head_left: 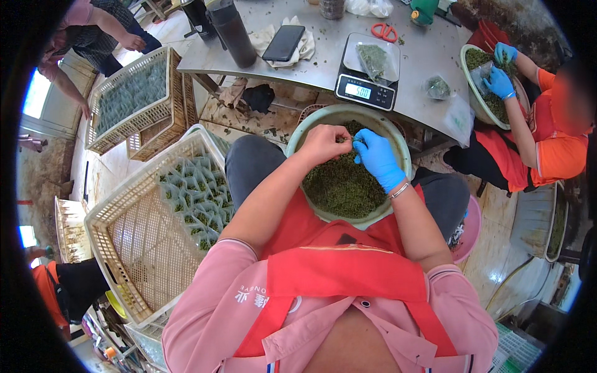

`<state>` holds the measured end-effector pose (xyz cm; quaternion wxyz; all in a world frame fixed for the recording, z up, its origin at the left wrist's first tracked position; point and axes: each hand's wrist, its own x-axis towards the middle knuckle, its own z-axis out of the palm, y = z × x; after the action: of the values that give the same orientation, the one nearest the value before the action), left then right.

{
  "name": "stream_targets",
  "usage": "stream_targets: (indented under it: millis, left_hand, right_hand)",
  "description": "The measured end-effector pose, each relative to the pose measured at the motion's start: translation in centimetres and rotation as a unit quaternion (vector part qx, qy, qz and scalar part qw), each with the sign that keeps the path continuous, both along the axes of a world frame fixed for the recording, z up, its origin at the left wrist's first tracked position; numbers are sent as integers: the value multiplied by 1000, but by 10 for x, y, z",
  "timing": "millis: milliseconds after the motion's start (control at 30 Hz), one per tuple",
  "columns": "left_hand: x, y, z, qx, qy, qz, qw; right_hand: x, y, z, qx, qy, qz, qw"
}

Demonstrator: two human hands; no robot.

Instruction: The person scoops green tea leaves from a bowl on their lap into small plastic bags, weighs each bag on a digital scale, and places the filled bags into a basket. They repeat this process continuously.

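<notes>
A pale green basin [348,110] stands between my knees, holding a heap of small green berries [345,189]. Over its far half my two hands meet, fingertips almost touching. My bare left hand [326,143] is closed in a pinch; whatever it grips is too small to make out. My right hand [379,160], in a blue glove, pinches beside it, its fingertips also hiding what they hold. Beyond the basin, a digital scale [365,91] on the metal table carries a clear bag of green berries [373,60].
To my left, a cream crate [134,239] is partly filled with bagged berries [198,193]. Red scissors [384,32], a phone [284,43] and a dark bottle [231,34] lie or stand on the table. A gloved co-worker [528,137] handles another basin [465,59] at right.
</notes>
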<state>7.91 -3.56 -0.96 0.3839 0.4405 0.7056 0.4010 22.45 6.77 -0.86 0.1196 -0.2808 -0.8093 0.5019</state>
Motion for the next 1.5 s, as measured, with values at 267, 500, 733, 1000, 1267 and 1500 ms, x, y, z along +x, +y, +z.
stream_targets:
  millis: [267, 500, 733, 1000, 1267, 1500]
  left_hand:
    - [7, 5, -7, 78, -256, 1, 964]
    - [-3, 4, -6, 41, -310, -47, 949]
    - [-6, -2, 5, 37, -346, -48, 936]
    - [-3, -3, 10, 37, -314, 6, 949]
    - [0, -3, 2, 97, -331, 34, 938]
    - [-4, -4, 7, 79, -319, 26, 944]
  right_hand:
    - [13, 32, -13, -234, 97, -89, 963]
    - [25, 18, 11, -209, 89, 17, 974]
    - [17, 10, 5, -178, 141, -24, 974]
    - [18, 5, 6, 19, 136, -94, 986]
    - [10, 13, 0, -5, 159, -185, 970]
    - [14, 40, 12, -308, 199, -223, 903]
